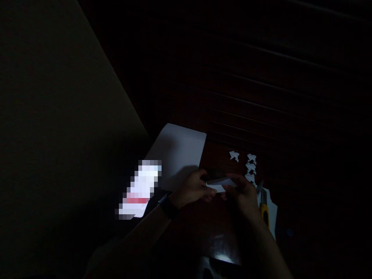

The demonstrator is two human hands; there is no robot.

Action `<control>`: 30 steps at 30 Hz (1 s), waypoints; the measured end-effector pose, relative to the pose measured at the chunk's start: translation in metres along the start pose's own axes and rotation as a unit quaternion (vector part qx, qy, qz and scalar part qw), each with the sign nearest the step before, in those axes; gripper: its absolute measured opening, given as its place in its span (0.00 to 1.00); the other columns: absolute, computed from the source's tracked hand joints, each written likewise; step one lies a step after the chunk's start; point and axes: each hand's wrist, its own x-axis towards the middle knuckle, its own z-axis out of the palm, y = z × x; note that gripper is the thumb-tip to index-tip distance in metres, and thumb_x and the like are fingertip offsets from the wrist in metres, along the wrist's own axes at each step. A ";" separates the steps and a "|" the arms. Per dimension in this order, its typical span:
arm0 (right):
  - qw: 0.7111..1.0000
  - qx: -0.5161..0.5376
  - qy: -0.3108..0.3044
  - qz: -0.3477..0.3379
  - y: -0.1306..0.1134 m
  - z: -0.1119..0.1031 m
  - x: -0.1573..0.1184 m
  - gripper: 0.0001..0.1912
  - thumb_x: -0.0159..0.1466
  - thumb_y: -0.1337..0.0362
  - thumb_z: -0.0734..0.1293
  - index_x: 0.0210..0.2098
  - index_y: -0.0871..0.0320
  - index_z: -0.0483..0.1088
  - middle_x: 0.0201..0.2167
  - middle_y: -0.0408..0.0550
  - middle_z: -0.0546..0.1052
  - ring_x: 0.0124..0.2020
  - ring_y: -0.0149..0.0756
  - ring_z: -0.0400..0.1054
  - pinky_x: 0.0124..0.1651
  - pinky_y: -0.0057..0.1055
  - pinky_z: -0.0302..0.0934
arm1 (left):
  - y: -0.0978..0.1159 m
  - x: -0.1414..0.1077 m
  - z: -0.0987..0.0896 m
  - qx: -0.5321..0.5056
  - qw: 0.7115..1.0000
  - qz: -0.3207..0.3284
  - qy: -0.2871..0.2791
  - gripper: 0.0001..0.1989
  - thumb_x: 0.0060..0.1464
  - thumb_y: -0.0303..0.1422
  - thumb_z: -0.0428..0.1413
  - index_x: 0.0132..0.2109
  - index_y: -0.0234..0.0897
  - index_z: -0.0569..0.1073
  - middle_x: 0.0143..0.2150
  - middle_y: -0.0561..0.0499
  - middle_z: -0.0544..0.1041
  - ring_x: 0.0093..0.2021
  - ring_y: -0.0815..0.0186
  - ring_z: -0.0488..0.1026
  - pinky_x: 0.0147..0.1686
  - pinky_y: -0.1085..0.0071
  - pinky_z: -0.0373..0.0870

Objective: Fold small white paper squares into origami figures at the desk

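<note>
Near edge: the dark worktop (212,224) catches a pale gleam here; most of the rest is in shadow.
Left hand: the left hand (192,186), a watch (169,207) on its wrist, is nearly closed, thumb and fingers pinching the left end of the paper piece.
Right hand: the right hand (246,195) pinches the opposite end, fingers curled close; the two-ended grip probably keeps it steady.
Paper piece: the small white paper piece (219,187) is between both hands, over the worktop's middle, apparently folded.
Right side: a yellow cutter (264,212) lies on a paper stack (272,219), likely parked within reach yet clear of the fingers.
Left side: a lit screen (141,190), probably a phone, its content pixelated, perhaps angled for viewing.
Far left corner: a large white sheet (181,149) lies flat, seemingly out of the way.
Far edge: three folded figures (250,167) line up beside a lone figure (234,155), presumably grouped for order.
</note>
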 end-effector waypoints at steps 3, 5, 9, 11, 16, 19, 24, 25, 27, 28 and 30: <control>1.000 -0.011 0.022 -0.003 -0.001 -0.004 0.001 0.23 0.50 0.58 0.72 0.43 0.58 0.67 0.20 0.43 0.74 0.18 0.36 0.70 0.22 0.30 0.65 | 0.003 -0.002 -0.004 0.011 1.000 -0.005 0.000 0.24 0.41 0.34 0.64 0.43 0.33 0.62 0.28 0.49 0.75 0.25 0.64 0.74 0.25 0.66 0.73; 0.997 -0.019 0.076 -0.025 -0.002 -0.013 0.004 0.23 0.49 0.58 0.73 0.42 0.58 0.67 0.20 0.43 0.75 0.18 0.36 0.70 0.22 0.29 0.65 | 0.006 -0.006 -0.011 0.017 1.000 -0.003 0.017 0.22 0.42 0.36 0.63 0.41 0.33 0.63 0.26 0.50 0.74 0.24 0.65 0.74 0.25 0.66 0.73; 0.985 0.008 0.162 -0.064 -0.003 -0.031 0.010 0.22 0.49 0.60 0.74 0.41 0.57 0.66 0.20 0.43 0.76 0.18 0.35 0.70 0.23 0.29 0.65 | 0.012 -0.013 -0.022 0.006 0.998 0.030 0.048 0.23 0.42 0.36 0.63 0.44 0.33 0.64 0.28 0.49 0.75 0.26 0.66 0.74 0.29 0.65 0.73; 0.986 0.024 0.152 -0.060 -0.004 -0.033 0.010 0.22 0.49 0.61 0.73 0.41 0.57 0.65 0.20 0.43 0.76 0.18 0.35 0.70 0.23 0.29 0.65 | 0.015 -0.014 -0.020 0.001 0.998 0.036 0.060 0.25 0.42 0.36 0.62 0.46 0.33 0.65 0.30 0.48 0.75 0.28 0.66 0.75 0.30 0.65 0.74; 0.994 0.031 0.099 -0.032 -0.003 -0.014 0.005 0.20 0.49 0.58 0.73 0.39 0.57 0.67 0.20 0.42 0.75 0.19 0.35 0.70 0.23 0.29 0.65 | 0.020 -0.011 0.000 -0.005 0.999 0.002 0.049 0.25 0.44 0.39 0.60 0.48 0.31 0.66 0.36 0.43 0.76 0.31 0.64 0.75 0.28 0.69 0.73; 0.998 0.022 0.059 -0.025 -0.002 -0.001 0.001 0.21 0.50 0.57 0.72 0.40 0.57 0.68 0.19 0.41 0.74 0.18 0.33 0.69 0.23 0.28 0.65 | 0.020 -0.010 0.005 -0.008 0.999 0.016 0.029 0.26 0.45 0.39 0.60 0.50 0.31 0.66 0.37 0.42 0.76 0.32 0.63 0.75 0.24 0.73 0.69; 0.998 0.044 -0.043 0.012 -0.001 0.004 -0.002 0.21 0.50 0.60 0.73 0.42 0.57 0.68 0.26 0.45 0.77 0.23 0.35 0.71 0.24 0.29 0.66 | 0.022 -0.011 0.001 0.007 0.999 0.042 -0.015 0.21 0.45 0.35 0.61 0.46 0.29 0.70 0.34 0.43 0.77 0.27 0.68 0.73 0.21 0.77 0.64; 0.997 0.053 -0.051 0.018 -0.001 0.004 -0.002 0.21 0.50 0.60 0.73 0.42 0.57 0.68 0.27 0.45 0.77 0.23 0.36 0.72 0.24 0.29 0.67 | 0.023 -0.011 0.000 0.008 0.999 0.042 -0.019 0.20 0.46 0.36 0.60 0.46 0.29 0.70 0.34 0.43 0.77 0.27 0.68 0.73 0.21 0.76 0.63; 0.995 0.065 -0.062 0.033 -0.002 0.003 -0.003 0.21 0.50 0.60 0.73 0.42 0.58 0.68 0.27 0.45 0.77 0.22 0.35 0.71 0.23 0.29 0.67 | 0.022 -0.012 -0.001 0.009 0.999 0.045 -0.018 0.19 0.49 0.37 0.58 0.45 0.29 0.71 0.35 0.43 0.76 0.27 0.68 0.72 0.21 0.76 0.64; 0.995 0.066 -0.066 0.038 -0.002 0.003 -0.003 0.22 0.49 0.60 0.73 0.42 0.58 0.68 0.27 0.46 0.77 0.22 0.34 0.71 0.23 0.29 0.67 | 0.021 -0.011 -0.001 0.012 0.999 0.046 -0.015 0.18 0.50 0.38 0.57 0.44 0.29 0.71 0.35 0.43 0.76 0.27 0.68 0.72 0.21 0.76 0.64; 0.994 0.056 -0.077 0.046 -0.004 0.003 -0.003 0.22 0.49 0.59 0.73 0.42 0.60 0.68 0.26 0.47 0.77 0.21 0.34 0.71 0.23 0.29 0.66 | 0.018 -0.010 -0.001 0.031 0.998 0.052 -0.006 0.17 0.50 0.39 0.56 0.42 0.29 0.72 0.34 0.44 0.76 0.26 0.69 0.71 0.21 0.76 0.65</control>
